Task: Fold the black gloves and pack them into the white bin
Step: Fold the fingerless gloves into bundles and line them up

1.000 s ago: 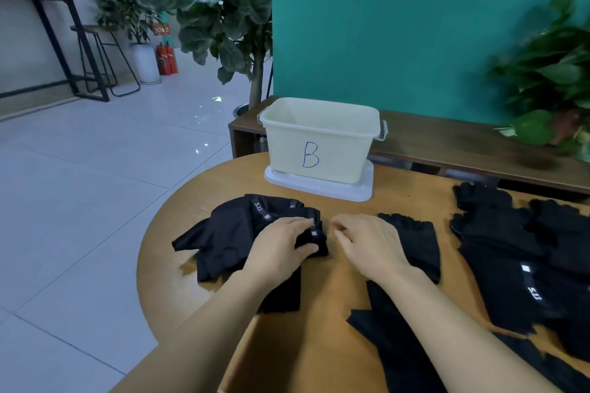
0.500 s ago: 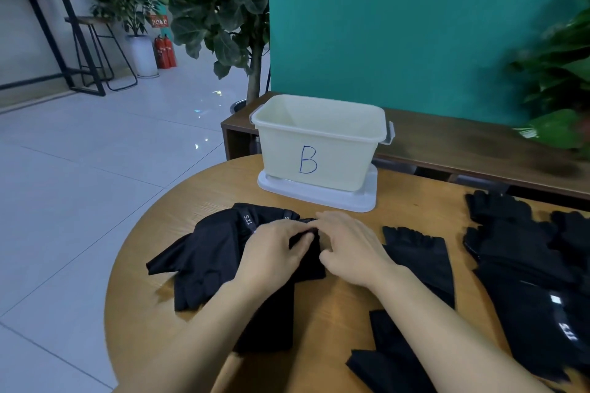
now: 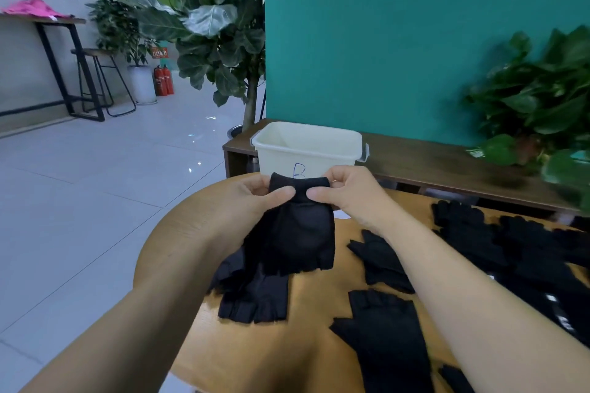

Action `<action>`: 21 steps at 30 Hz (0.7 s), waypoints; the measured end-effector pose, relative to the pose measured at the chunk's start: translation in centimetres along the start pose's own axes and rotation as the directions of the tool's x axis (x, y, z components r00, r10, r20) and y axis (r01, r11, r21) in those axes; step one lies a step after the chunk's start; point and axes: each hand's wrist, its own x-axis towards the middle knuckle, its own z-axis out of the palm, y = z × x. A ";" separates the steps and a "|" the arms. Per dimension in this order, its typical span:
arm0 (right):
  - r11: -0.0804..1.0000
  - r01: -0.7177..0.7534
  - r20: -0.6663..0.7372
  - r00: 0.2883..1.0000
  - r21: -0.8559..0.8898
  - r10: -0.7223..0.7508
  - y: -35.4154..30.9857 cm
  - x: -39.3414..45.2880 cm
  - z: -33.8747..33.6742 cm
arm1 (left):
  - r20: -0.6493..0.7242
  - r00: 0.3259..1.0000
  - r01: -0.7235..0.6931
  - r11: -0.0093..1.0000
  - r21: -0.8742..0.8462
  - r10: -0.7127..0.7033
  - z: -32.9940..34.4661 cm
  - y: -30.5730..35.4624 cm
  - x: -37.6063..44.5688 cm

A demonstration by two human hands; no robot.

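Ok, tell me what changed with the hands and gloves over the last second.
Both hands took one black glove off the table and raised it toward the white bin; left hand and right hand now pinch its cuff, and it hangs down. The other gloves stay on the table, the bin in place.

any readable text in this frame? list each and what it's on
"B", blue handwriting, lower part hidden by the held glove: front of the white bin.
Red sign on the far wall: print too small to read.
White tags on the gloves at right: blurred, unreadable.
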 end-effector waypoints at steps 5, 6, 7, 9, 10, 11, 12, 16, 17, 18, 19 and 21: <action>0.997 -0.049 -0.049 0.997 0.067 0.053 -1.3 -4.2 -2.0 | 0.017 1.000 0.027 0.999 -0.031 -0.026 2.3 1.1 -1.8; 0.989 -0.076 -0.036 0.996 0.127 0.081 -1.3 -5.2 -2.4 | 0.048 0.998 0.046 0.997 -0.060 -0.043 3.1 1.2 -2.3; 0.978 -0.105 -0.016 0.994 0.181 0.109 -1.2 -6.3 -2.9 | 0.076 0.995 0.065 0.995 -0.080 -0.059 3.8 1.3 -2.7; 0.960 -0.141 0.001 0.989 0.243 0.145 -1.0 -8.5 -3.7 | 0.124 0.988 0.100 0.991 -0.086 -0.089 5.2 1.2 -3.4; 0.958 -0.147 -0.011 0.988 0.246 0.155 -0.9 -9.5 -4.3 | 0.145 0.985 0.104 0.992 -0.066 -0.093 5.8 1.0 -3.7; 0.962 -0.147 -0.029 0.987 0.231 0.157 -0.7 -10.4 -4.8 | 0.164 0.983 0.095 0.995 -0.041 -0.087 6.3 0.9 -3.9; 0.967 -0.146 -0.049 0.986 0.209 0.159 -0.5 -11.3 -5.5 | 0.176 0.982 0.079 0.997 -0.019 -0.074 7.0 0.7 -4.2; 0.978 -0.148 -0.109 0.980 0.147 0.164 0.2 -14.4 -8.0 | 0.177 0.984 0.005 0.998 0.058 -0.015 9.9 0.6 -4.9; 0.979 -0.154 -0.121 0.978 0.135 0.171 0.5 -15.1 -8.6 | 0.178 0.984 -0.009 0.997 0.081 -0.005 10.8 0.5 -5.1; 0.979 -0.162 -0.136 0.975 0.125 0.178 0.8 -15.8 -9.2 | 0.190 0.982 -0.022 0.995 0.098 0.003 11.7 0.3 -5.1; 0.979 -0.167 -0.152 0.971 0.115 0.184 1.1 -16.4 -9.7 | 0.205 0.979 -0.031 0.994 0.107 0.009 12.5 0.0 -5.1; 0.979 -0.180 -0.176 0.965 0.097 0.195 1.9 -17.4 -10.9 | 0.225 0.974 -0.038 0.993 0.111 0.012 14.1 -0.6 -5.0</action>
